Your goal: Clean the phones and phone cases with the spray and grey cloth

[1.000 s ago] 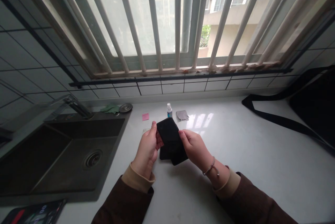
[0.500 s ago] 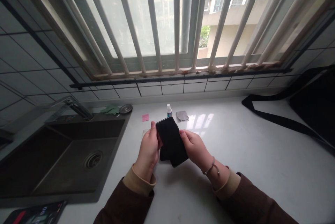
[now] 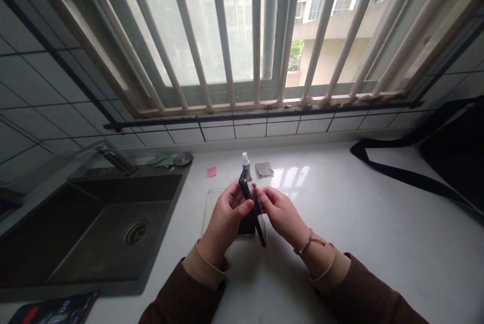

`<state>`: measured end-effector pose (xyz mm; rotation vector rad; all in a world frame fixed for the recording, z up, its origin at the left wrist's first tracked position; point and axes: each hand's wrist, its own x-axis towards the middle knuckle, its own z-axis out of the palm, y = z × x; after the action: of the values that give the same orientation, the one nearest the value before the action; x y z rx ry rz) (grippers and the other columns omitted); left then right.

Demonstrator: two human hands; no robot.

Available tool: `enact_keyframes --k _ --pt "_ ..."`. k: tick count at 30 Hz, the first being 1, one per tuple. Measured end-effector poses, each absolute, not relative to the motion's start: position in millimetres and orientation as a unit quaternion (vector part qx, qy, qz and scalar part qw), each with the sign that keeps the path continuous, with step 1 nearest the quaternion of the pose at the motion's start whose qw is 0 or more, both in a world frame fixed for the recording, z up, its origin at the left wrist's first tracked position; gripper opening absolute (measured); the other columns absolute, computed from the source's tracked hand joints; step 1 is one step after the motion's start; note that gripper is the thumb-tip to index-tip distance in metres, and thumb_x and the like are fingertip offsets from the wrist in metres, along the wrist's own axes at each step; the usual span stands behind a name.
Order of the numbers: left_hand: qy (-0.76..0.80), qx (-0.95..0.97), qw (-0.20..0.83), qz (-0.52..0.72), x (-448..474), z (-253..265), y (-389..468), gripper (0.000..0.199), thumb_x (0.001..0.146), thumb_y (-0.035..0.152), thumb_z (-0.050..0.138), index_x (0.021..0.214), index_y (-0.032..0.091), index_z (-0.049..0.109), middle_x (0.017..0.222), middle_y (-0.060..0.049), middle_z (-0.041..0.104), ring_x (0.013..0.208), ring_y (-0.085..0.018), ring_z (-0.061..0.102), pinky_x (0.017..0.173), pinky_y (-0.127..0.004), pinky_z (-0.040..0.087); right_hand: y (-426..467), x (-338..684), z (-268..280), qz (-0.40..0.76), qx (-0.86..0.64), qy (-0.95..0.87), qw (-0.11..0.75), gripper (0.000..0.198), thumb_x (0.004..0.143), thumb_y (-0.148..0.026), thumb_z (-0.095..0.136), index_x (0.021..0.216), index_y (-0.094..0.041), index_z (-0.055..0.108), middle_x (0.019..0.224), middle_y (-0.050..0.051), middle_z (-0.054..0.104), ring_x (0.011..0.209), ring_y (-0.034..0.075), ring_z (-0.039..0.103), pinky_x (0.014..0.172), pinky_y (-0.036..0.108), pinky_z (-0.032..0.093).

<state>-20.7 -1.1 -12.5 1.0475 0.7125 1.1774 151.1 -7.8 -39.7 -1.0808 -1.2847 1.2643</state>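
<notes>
A black smartphone (image 3: 258,224), turned nearly edge-on, stands tilted above the counter between my hands. My left hand (image 3: 230,210) is closed on its left side, the thumb lying across the near edge. Close against the phone's right side, my right hand (image 3: 278,209) has its fingertips pinched together; whether anything is between them I cannot tell. Below and behind the phone a dark flat thing (image 3: 246,227) shows in part. A clear phone case (image 3: 208,203) lies partly hidden behind my left hand. Beyond the phone stands a small white-capped spray bottle (image 3: 245,159).
A grey folded cloth (image 3: 264,169) and a pink slip (image 3: 211,172) lie on the white counter (image 3: 359,223). At the left is a dark sink (image 3: 91,228) with a faucet (image 3: 115,159). A black bag (image 3: 454,147) with its strap sits at the right, below the barred window.
The phone has turned from showing its broad black face to nearly edge-on. My left thumb has moved across its near edge. My right fingers have shifted slightly left, and the clear case shows more.
</notes>
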Motion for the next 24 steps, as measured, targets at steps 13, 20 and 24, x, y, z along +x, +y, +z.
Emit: enact_keyframes --k 13,20,24 --pt "0.376 0.575 0.581 0.438 -19 8 -8 0.061 0.073 0.021 0.094 0.131 0.02 0.075 0.129 -0.016 0.075 0.118 -0.034 0.073 0.101 -0.04 0.061 -13 166 -24 0.549 -0.315 -0.498 0.592 0.069 0.083 -0.053 0.089 0.142 -0.026 0.066 0.142 0.013 0.069 0.134 0.034 0.063 0.115 0.052 0.051" --pt "0.36 0.561 0.605 0.436 -21 5 -6 0.063 0.073 0.019 0.093 0.133 0.02 0.073 0.133 -0.016 0.072 0.129 -0.036 0.067 0.104 -0.042 0.06 -11 166 -25 0.566 -0.313 -0.458 0.61 0.064 0.076 -0.039 0.097 0.132 -0.026 0.071 0.136 0.012 0.074 0.131 0.033 0.067 0.12 0.055 0.047" --pt "0.353 0.553 0.615 0.437 -22 6 -6 0.063 0.073 0.018 0.094 0.133 0.02 0.074 0.134 -0.017 0.072 0.129 -0.036 0.067 0.106 -0.044 0.059 -12 165 -24 0.564 -0.315 -0.452 0.615 0.064 0.074 -0.039 0.098 0.131 -0.025 0.071 0.133 0.013 0.075 0.13 0.034 0.068 0.118 0.056 0.05"
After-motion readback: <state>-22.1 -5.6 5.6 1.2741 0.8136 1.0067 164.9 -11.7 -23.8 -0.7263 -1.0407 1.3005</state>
